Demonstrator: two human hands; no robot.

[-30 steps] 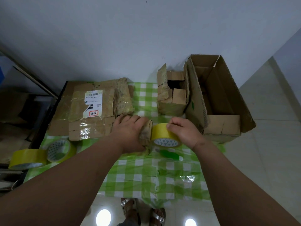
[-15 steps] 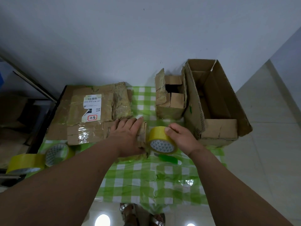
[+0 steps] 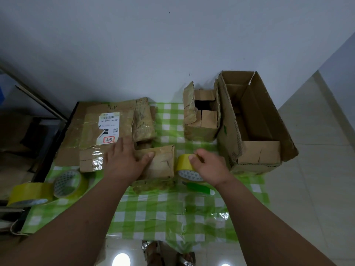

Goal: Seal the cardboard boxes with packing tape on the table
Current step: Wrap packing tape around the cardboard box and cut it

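We work at a table under a green checked cloth [image 3: 153,214] against a pale wall. Two open boxes [image 3: 249,120] stand far right; spare tape rolls [image 3: 67,183] lie left. Our left hand [image 3: 123,162] presses flat, fingers spread, on the small cardboard box [image 3: 161,162]. Our right hand [image 3: 209,166] pinches the yellow tape roll [image 3: 183,164] touching it.

Dim, even overhead light is seen, with a cool cast on the wall [image 3: 172,45]. Two ceiling lamps are mirrored as bright spots on the glossy floor [image 3: 317,169]. Glare is caught on the taped box [image 3: 92,160]. Edges are bent by wide-angle distortion; the left side is lost in shadow.
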